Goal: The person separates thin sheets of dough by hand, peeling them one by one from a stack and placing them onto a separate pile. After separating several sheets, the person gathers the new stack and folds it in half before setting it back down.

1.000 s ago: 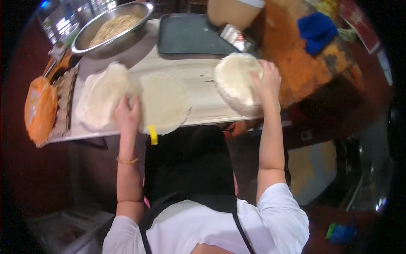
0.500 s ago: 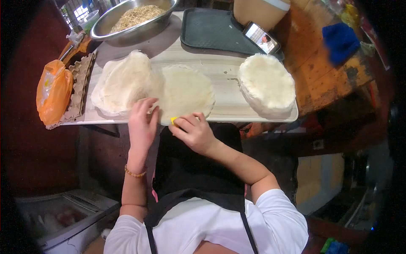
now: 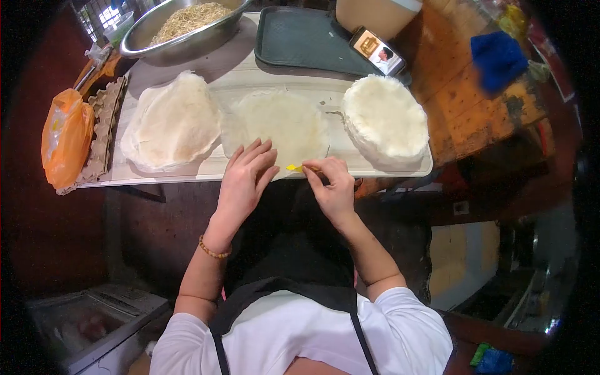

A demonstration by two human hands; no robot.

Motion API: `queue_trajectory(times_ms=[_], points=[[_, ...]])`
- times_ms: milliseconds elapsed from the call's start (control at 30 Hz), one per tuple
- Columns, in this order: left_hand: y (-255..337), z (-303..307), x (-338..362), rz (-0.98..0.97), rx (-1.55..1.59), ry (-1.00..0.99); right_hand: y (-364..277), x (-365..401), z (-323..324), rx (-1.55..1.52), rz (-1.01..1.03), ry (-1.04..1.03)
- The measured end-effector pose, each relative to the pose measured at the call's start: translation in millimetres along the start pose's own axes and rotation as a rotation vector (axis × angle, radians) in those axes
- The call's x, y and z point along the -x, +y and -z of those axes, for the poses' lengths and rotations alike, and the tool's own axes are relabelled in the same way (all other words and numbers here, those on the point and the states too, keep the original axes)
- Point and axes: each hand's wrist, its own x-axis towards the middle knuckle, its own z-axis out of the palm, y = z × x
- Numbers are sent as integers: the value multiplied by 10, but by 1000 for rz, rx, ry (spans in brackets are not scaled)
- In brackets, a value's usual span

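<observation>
A thin, round, pale wrapper sheet (image 3: 278, 119) lies in the middle of the board, its near edge at the board's front. My left hand (image 3: 247, 175) rests at the sheet's near left edge, fingers stretched out and holding nothing. Just right of it, my right hand (image 3: 332, 184) pinches a small yellow piece (image 3: 294, 167) at the sheet's near edge; I cannot make out its kind. To the left lies a pile of wrapper sheets (image 3: 172, 122) with an uneven outline. On the right stands a thicker, rounder stack of wrappers (image 3: 385, 115).
Behind the left pile sits a steel bowl (image 3: 140, 53) of bean sprouts (image 3: 190, 23). A dark tray (image 3: 300, 40) lies at the back, with a phone (image 3: 378, 53) propped beside a tan container (image 3: 375, 15). An orange bag (image 3: 65, 140) and egg carton (image 3: 103, 131) line the left edge.
Both hands have moved right along the front edge, the yellow piece with the right hand. The middle sheet now lies farther right, apart from most of the left pile. The view has shifted slightly.
</observation>
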Motion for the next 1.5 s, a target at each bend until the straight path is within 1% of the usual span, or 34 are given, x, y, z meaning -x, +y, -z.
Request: queue_trajectory(times_ms=[33, 67, 133, 167, 233, 367, 433, 467, 533, 633, 667, 733, 767, 800, 867, 900, 967, 1000, 1100, 1167, 1200, 1267, 1300, 1367, 1400, 1467, 1500], points=[[4, 7, -3, 4, 8, -3, -3, 6, -12, -11, -53, 18], [8, 12, -8, 6, 16, -6, -10, 7, -23, -13, -54, 17], [11, 14, -12, 8, 20, -5, -24, 4, -44, -28, -134, 52], [11, 16, -15, 10, 24, -3, -22, 6, -52, -28, -133, 53], [7, 13, -16, 17, 28, -3, -14, 20, -63, -56, -193, 59], [2, 8, -14, 21, 41, 0, -70, -4, 8, -50, -214, 9], [17, 26, -16, 22, 51, 4, -75, -20, 68, -29, -59, -65], [23, 30, -20, 22, 63, 6, -80, -25, 96, -28, -58, -67], [13, 22, -17, 18, 63, 11, -83, -21, 146, 0, 102, -132], [4, 9, -15, 22, 69, 18, -32, -59, 184, 14, 157, -189], [7, -1, -11, 30, 75, 21, -29, -85, 171, 16, 152, -189], [-3, -15, -8, 29, 76, 16, -62, -219, 121, -73, -58, -229], [-13, -15, -10, 29, 72, 16, -36, -284, 137, -16, 2, -310], [-15, -9, -10, 29, 68, 19, -26, -308, 144, -19, 6, -309], [-19, -6, -1, 26, 83, 16, -9, -349, 140, 41, 90, -400], [-28, -6, 3, 31, 82, 18, -4, -366, 142, 38, 92, -405], [-38, -19, 5, 23, 83, 19, 1, -387, 155, 8, 56, -486], [-37, -24, 3, 22, 85, 17, 10, -393, 156, 10, 54, -487], [-31, -14, 3, 26, 77, 17, 26, -419, 147, 1, 107, -495], [-31, -9, 3, 23, 74, 12, 42, -461, 136, -115, -16, -585], [-32, -6, 3, 24, 73, 12, 62, -492, 118, -117, -16, -585], [-32, -7, 1, 13, 63, 14, 112, -559, 84, -151, -76, -678], [-34, -10, 2, 13, 63, 13, 115, -589, 83, -152, -77, -677], [-36, -16, 4, 17, 59, 18, 89, -641, 98, -32, 21, -744], [-32, -14, 3, 18, 59, 17, 71, -648, 116, -33, 21, -745], [-27, -4, 2, 20, 64, 20, 38, -659, 178, 28, 161, -713], [-33, -5, 4, 24, 65, 23, 12, -657, 229, 26, 163, -719]])
